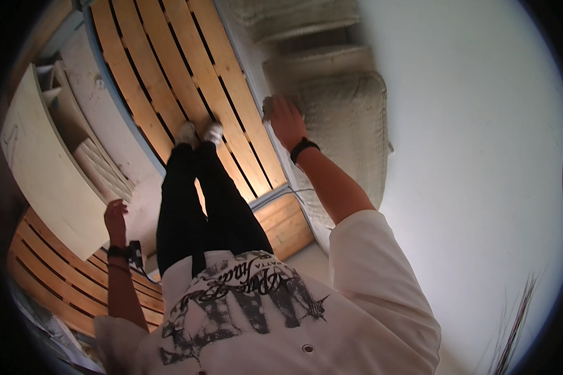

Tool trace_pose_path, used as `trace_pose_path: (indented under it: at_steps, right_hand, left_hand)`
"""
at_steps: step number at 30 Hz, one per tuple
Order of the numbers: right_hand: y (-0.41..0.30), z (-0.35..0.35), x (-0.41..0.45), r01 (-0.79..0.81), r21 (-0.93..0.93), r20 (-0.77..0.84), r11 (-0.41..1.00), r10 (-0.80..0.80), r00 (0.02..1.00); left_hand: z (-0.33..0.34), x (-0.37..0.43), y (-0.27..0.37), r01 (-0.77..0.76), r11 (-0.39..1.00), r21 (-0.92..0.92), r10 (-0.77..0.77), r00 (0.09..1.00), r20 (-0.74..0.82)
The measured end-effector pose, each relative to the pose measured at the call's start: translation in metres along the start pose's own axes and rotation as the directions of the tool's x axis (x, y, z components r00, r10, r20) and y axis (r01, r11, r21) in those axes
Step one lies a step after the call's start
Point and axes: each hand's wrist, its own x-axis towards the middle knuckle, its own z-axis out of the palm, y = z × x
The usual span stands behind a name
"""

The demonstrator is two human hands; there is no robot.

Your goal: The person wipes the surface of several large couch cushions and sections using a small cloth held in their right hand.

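Observation:
My right hand [288, 123], with a dark band on its wrist, reaches forward to the front edge of a beige-brown fabric seat cushion [347, 122]. Its fingers close over a grey-brown textured piece [266, 110], mostly hidden beneath them. Whether that piece is loose or part of the cushion, I cannot tell. Low on the left, my left hand [116, 215] hangs with loosely bent fingers and nothing visible in it. It is near the end of a pale panel [51, 164]. A dark device with a cable [135, 253] sits at the left wrist.
Slatted wooden flooring [169, 61] lies under my shoes [199, 133]. Behind the pale panel is an open compartment with quilted material [101, 166]. Another cushion [300, 18] stands farther ahead. A thin cable [300, 190] crosses by the seat. A white wall [460, 140] rises on the right, with dry stems [518, 323].

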Motion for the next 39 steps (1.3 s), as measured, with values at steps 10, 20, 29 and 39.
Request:
trace_pose_path:
  at_steps: [10,20,29,39]
  right_hand:
    - [-0.023,-0.016,-0.047,0.101,0.092,0.044,0.991,-0.105,0.993]
    - [0.204,-0.036,-0.042,-0.533,0.53,-0.283,0.66,0.73,0.622]
    - [0.191,0.023,-0.204,-0.719,0.535,-0.132,0.443,0.885,0.447]
    - [0.104,0.069,-0.478,-0.772,0.621,0.133,0.133,0.953,0.271]
  left_hand:
    - [0.043,-0.027,-0.013,0.013,1.0,-0.027,-0.01,0.99,0.14]
    - [0.089,-0.098,-0.047,-0.16,0.98,0.115,0.129,0.962,0.242]
    - [0.121,-0.104,0.023,-0.074,0.891,0.448,-0.08,0.946,0.315]
    - [0.248,-0.116,0.162,-0.442,0.714,0.543,0.06,0.812,0.58]
